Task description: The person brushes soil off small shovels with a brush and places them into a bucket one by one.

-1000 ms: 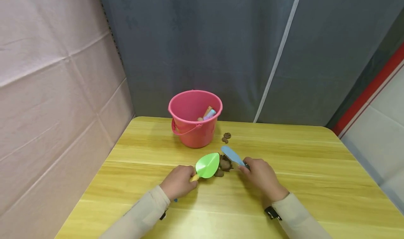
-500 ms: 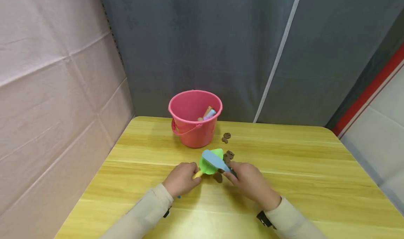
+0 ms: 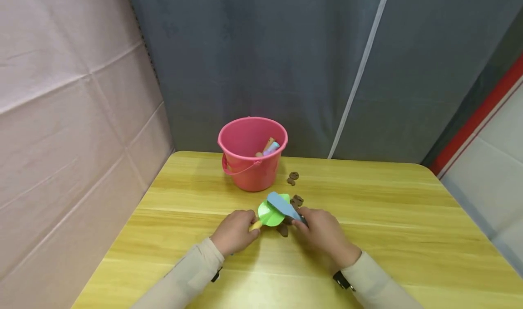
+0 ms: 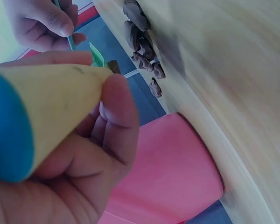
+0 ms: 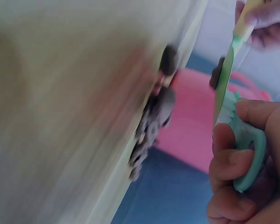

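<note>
My left hand (image 3: 234, 231) grips the yellow handle of a green toy trowel (image 3: 267, 218); the handle's blue end shows in the left wrist view. In my right hand (image 3: 327, 234) is a blue brush (image 3: 282, 204), its head across the trowel's blade. Pale bristles (image 5: 227, 109) meet the blade in the right wrist view. A brown piece (image 5: 216, 74) clings to the blade's side that faces the table. Several brown, clay-like lumps (image 3: 297, 201) lie just right of the trowel, partly hidden by the brush and right hand.
A pink bucket (image 3: 254, 177) stands behind the trowel, with small coloured sticks (image 3: 270, 148) inside. Beside it lie two small brown bits (image 3: 293, 176). Yellow wood-grain table (image 3: 388, 218); a dark curtain (image 3: 261, 50) hangs along its back edge, a pale cloth (image 3: 81, 118) at left.
The brush has swung left from beside the lumps onto the trowel's blade, then shifted slightly right. The trowel has moved a little to the right. The bucket has stayed put.
</note>
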Demonstrator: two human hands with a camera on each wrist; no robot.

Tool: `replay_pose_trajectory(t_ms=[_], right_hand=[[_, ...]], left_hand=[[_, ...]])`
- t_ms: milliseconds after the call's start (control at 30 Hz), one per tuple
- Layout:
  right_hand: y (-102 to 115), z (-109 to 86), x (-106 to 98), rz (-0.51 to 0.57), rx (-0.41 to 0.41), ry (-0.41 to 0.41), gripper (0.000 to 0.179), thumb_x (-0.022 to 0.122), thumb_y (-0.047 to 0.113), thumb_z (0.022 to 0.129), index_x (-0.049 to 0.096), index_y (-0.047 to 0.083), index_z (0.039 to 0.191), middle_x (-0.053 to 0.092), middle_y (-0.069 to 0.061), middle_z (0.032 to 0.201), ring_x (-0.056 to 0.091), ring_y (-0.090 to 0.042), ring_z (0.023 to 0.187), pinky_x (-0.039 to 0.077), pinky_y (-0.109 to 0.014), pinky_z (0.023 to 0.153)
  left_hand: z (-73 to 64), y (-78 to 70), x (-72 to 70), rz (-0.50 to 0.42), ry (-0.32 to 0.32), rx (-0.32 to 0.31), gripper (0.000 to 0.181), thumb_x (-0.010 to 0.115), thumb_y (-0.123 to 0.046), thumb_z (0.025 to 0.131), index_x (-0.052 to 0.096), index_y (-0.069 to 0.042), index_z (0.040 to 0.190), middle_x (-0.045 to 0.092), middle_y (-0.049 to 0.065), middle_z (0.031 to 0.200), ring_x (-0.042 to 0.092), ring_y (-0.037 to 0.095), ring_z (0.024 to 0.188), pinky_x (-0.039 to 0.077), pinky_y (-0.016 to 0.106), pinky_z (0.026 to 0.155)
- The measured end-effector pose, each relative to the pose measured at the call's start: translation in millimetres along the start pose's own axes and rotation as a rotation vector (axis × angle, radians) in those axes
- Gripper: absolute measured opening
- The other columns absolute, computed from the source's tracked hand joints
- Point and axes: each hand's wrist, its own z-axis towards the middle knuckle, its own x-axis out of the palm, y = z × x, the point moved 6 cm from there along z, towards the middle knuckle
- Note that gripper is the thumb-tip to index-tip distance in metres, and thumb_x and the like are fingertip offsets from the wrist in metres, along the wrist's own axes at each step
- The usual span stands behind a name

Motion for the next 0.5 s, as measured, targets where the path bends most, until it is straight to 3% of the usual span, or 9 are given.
replay_pose_trajectory(t_ms=[267, 367, 500], right_hand=[[-28.0, 3.0, -11.9, 0.019, 0.097, -0.049, 0.018, 0.074, 0.021, 0.091, 0.061, 0.010, 0.086, 0.044, 0.006, 0.060, 0.039, -0.010, 0.050, 0.032, -0.027, 0.047], [-25.8, 2.7, -13.4, 0.023, 0.096, -0.039, 0.018, 0.073, 0.022, 0.091, 0.061, 0.010, 0.087, 0.044, 0.006, 0.060, 0.039, -0.010, 0.051, 0.033, -0.027, 0.047], [-6.6, -0.1, -10.7, 0.018, 0.048, -0.003, 0.022, 0.073, 0.024, 0.091, 0.056, 0.014, 0.082, 0.042, 0.007, 0.061, 0.038, -0.008, 0.052, 0.033, -0.025, 0.048]], left_hand=[[-0.6, 0.8, 0.6, -0.009, -0.001, -0.008, 0.013, 0.073, -0.008, 0.084, 0.060, -0.008, 0.080, 0.054, -0.002, 0.071, 0.048, 0.013, 0.066, 0.043, 0.030, 0.061], [-0.6, 1.6, 1.2, 0.002, -0.004, -0.009, 0.012, 0.073, -0.008, 0.084, 0.061, -0.008, 0.081, 0.054, -0.002, 0.072, 0.049, 0.014, 0.066, 0.043, 0.030, 0.061], [-0.5, 1.0, -0.4, 0.014, -0.014, -0.001, 0.012, 0.073, -0.009, 0.084, 0.061, -0.008, 0.082, 0.054, -0.003, 0.072, 0.049, 0.014, 0.067, 0.044, 0.032, 0.062]])
